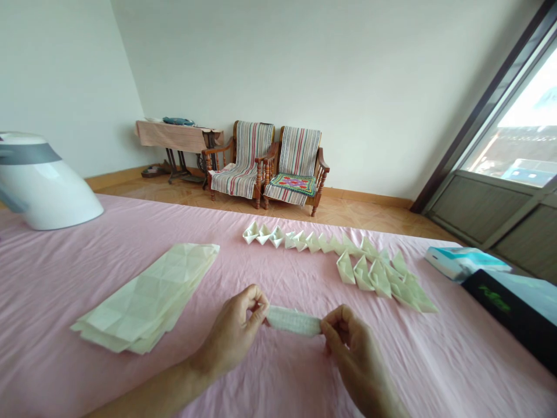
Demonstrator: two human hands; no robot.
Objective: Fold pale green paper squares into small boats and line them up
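Note:
A narrow folded strip of pale paper (293,320) is stretched between both my hands just above the pink cloth. My left hand (237,331) pinches its left end with fingers closed. My right hand (350,342) pinches its right end the same way. To the left lies a stack of creased pale paper sheets (148,296). Beyond my hands runs a row of several folded paper boats (339,255), bending toward the right.
The pink cloth-covered table (65,261) fills the foreground. A white and grey appliance (39,180) stands at far left. A teal box (461,261) and a black box (517,313) sit at the right edge. Two striped wooden armchairs (270,165) and a covered side table (174,136) stand against the back wall.

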